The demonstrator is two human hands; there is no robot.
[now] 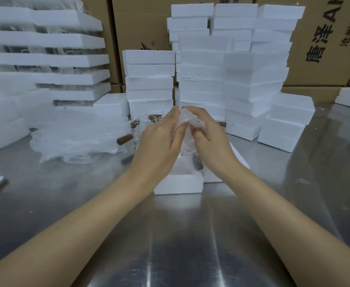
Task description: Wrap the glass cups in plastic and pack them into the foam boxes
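My left hand and my right hand are both closed around a glass cup wrapped in bubble plastic, held upright just above an open foam box. The cup's dark wooden handle hangs below my hands, over the box. Its lid lies to the right, mostly hidden by my right wrist. Several bare glass cups with brown handles stand behind my hands. A pile of plastic sheets lies to the left.
Tall stacks of closed foam boxes rise behind the work spot, with lower stacks at the right. Foam trays holding glassware fill the left. Cardboard cartons line the back. The steel table is reflective.
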